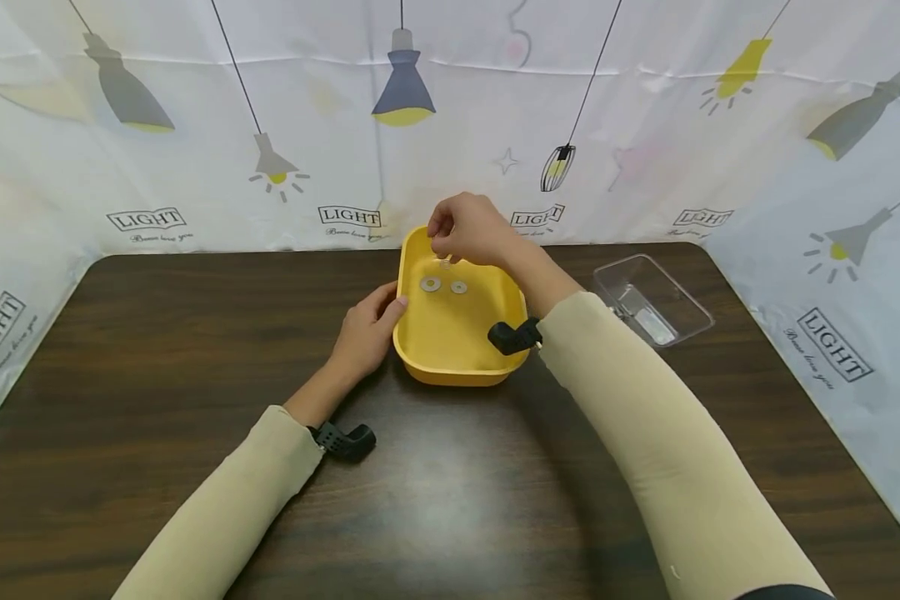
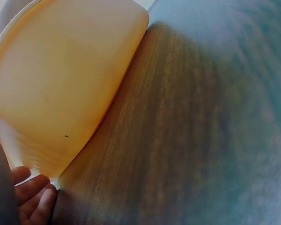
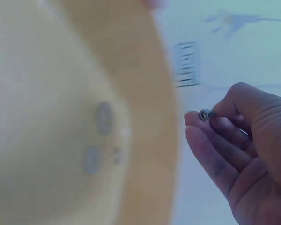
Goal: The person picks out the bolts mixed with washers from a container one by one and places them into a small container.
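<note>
My right hand (image 1: 471, 229) is over the far end of a yellow plastic tray (image 1: 457, 333). Its thumb and fingertips pinch a small metal socket-head screw (image 3: 206, 114), whose round end shows in the right wrist view. Inside the tray, toward the far end, lie a larger flat washer (image 1: 431, 284) and a smaller washer (image 1: 459, 287). A tiny metal piece (image 3: 117, 155) sits beside them, blurred. At the tray's left side, my left hand (image 1: 366, 331) grips the wall; the left wrist view shows its curled fingers (image 2: 35, 192) at the tray's lower corner.
To the right of the tray stands a clear plastic box (image 1: 690, 321) with small metallic or whitish items in it. The dark wooden table (image 1: 195, 375) meets a white lamp-printed cloth (image 1: 450, 142) right behind the tray.
</note>
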{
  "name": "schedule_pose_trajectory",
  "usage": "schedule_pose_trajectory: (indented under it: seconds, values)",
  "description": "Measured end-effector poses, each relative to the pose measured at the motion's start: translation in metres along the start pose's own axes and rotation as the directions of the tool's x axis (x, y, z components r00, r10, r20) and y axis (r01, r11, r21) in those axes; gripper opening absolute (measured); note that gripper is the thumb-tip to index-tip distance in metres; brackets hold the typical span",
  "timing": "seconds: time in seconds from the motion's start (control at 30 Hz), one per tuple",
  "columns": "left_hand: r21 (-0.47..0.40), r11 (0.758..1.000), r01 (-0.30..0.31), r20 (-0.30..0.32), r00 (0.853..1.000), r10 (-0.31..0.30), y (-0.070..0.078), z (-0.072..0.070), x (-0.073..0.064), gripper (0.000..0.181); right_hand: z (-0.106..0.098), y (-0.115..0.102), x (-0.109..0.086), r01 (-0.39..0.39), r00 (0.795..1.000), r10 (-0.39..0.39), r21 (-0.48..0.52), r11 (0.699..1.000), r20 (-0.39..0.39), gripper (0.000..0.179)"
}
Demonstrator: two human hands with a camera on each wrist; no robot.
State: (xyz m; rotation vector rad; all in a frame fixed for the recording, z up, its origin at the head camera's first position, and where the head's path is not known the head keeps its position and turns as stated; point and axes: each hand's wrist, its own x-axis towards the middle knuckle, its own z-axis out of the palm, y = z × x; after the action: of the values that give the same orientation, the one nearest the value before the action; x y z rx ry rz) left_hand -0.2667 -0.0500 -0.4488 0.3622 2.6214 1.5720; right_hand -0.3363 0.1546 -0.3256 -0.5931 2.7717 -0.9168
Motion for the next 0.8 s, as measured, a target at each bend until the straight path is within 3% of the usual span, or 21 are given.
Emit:
schedule_pose_trajectory:
  seconds: [0.17,0.43,0.5,0.6,0.7,0.8]
  values:
    - [0.017,1.0,0.02,-0.017,1.0,-0.019,-0.003,-0.002,-0.003,0.06,-0.021,-0.007,-0.037,0.076,0.993,-0.072,0.041,0.996,-0.089,0.011]
    - [0.01,1.0,-0.006,-0.045,0.999,0.006,-0.007,-0.003,-0.005,0.056,-0.057,0.014,-0.112,0.07,0.947,-0.028,0.122,0.99,-0.32,0.009]
    - [0.013,1.0,-0.004,-0.046,0.999,0.005,-0.007,-0.003,-0.005,0.056,-0.064,0.027,-0.13,0.071,0.923,-0.015,0.132,0.989,-0.385,0.008]
    - [0.013,1.0,-0.003,-0.039,0.999,0.003,-0.006,-0.002,-0.005,0.056,-0.07,0.049,-0.155,0.102,0.87,-0.007,0.166,0.981,-0.493,0.007]
    - [0.001,1.0,-0.018,-0.024,1.0,0.018,-0.003,-0.002,-0.003,0.056,-0.071,0.071,-0.171,0.139,0.826,-0.01,0.186,0.973,-0.564,0.008]
    - [-0.009,0.999,-0.032,-0.006,0.999,0.032,-0.001,-0.003,-0.001,0.056,-0.071,0.088,-0.176,0.093,0.815,0.026,0.175,0.98,-0.579,0.01]
